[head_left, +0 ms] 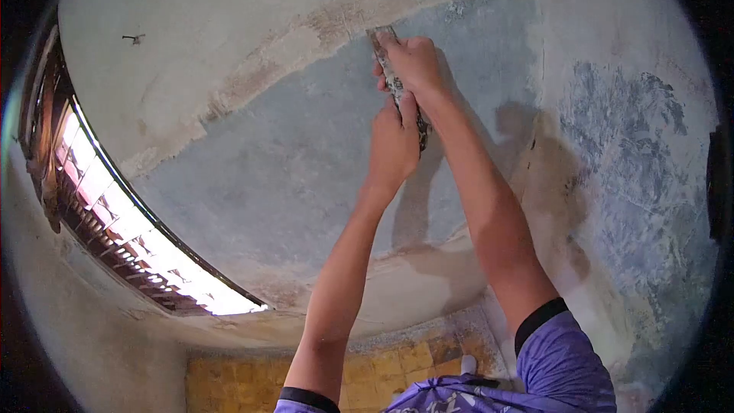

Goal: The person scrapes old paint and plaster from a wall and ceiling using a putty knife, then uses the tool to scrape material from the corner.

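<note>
My right hand (417,65) is wrapped around the upper part of a long, narrow, plaster-crusted hand tool (392,82). Lower down, my left hand (396,134) grips the same tool, its fingers partly hidden. The tool slants with its top end at the upper border of a grey plastered patch (267,160) on the wall; its exact kind is hard to make out. Along that border runs a rough, brownish, scraped strip (306,38), with pale painted wall above it.
To the left is a barred window opening (134,222) letting in bright light. A nail-like piece (134,38) sticks out of the wall at upper left. The right-hand wall has a blotchy grey patch (627,130). Yellow tiled floor (252,382) lies below, with a foot (468,365) on it.
</note>
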